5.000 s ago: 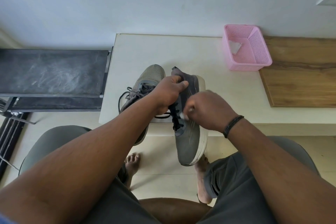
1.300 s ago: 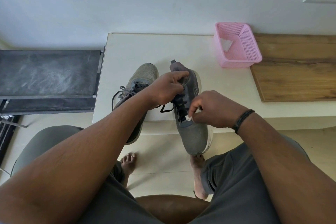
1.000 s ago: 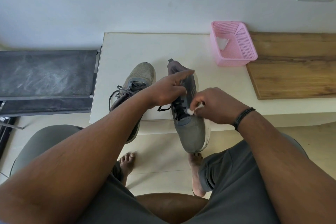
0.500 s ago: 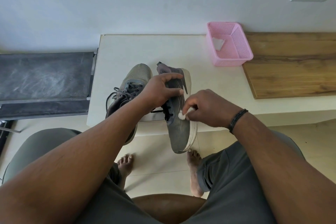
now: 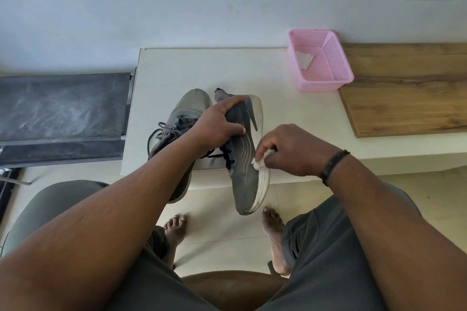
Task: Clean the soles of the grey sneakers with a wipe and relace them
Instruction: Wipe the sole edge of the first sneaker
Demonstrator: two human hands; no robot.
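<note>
Grey sneaker (image 5: 243, 159) tilted on side, wipe (image 5: 260, 161) against white sole, second sneaker (image 5: 182, 129) on table

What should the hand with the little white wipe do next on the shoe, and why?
Probably slide the wipe along the white sole edge toward the toe. The right hand pinches the wipe against that edge midway along the grey sneaker, while the left hand grips the sneaker near its heel, tilted so the sole edge faces the wipe.

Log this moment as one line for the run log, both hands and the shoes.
left hand: grips held sneaker | right hand: presses wipe on its white sole edge | other sneaker: on table, laced
</note>
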